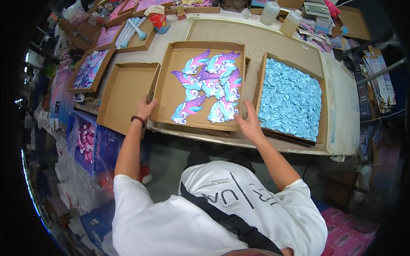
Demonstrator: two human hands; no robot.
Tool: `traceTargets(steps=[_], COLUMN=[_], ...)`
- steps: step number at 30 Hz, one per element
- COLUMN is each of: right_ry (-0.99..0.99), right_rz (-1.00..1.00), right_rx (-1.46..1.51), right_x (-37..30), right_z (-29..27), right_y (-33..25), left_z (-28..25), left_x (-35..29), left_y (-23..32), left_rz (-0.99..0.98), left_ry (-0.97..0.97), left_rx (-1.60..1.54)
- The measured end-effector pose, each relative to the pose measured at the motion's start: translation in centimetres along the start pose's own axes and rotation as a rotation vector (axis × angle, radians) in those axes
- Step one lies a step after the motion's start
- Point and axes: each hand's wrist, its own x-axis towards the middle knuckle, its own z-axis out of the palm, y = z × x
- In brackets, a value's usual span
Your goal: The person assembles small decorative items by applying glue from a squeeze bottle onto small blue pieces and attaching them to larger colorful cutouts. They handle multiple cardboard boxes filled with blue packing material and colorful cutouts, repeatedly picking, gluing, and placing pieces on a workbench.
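Observation:
A shallow cardboard tray lies in front of me on the worktable. Several wing-shaped pieces in purple, blue, pink and white are spread and partly overlapped inside it. My left hand, with a beaded bracelet on the wrist, closes on the tray's left wall near the front corner. On the opposite side, my right hand grips the right wall near its front corner, thumb toward the inside. Some of the fingers are hidden by the walls.
To the left stands a bare cardboard tray; to the right, a box of shiny light-blue pieces. Farther left sits a box of purple-blue pieces. Bottles and a red packet stand along the back. The table's front edge runs before me.

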Motion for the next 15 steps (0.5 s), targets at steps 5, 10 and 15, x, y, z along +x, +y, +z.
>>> traceTargets(steps=[5,10,15], right_ry=[0.167,0.205,0.164], right_rz=[0.243,0.522,0.373], right_rx=[0.019,0.177,0.279], right_x=[2.0,3.1,2.3], right_z=[3.8,4.2,3.7], right_y=[1.8,2.2,-1.2], left_z=[2.0,2.7,0.6], left_x=[1.8,2.7,2.0], left_y=[-3.5,-3.5,-3.4], left_rz=[0.002,-0.067,-0.150], left_ry=[-0.168,-0.307,-0.267], left_rx=[-0.358,-0.441,-0.409])
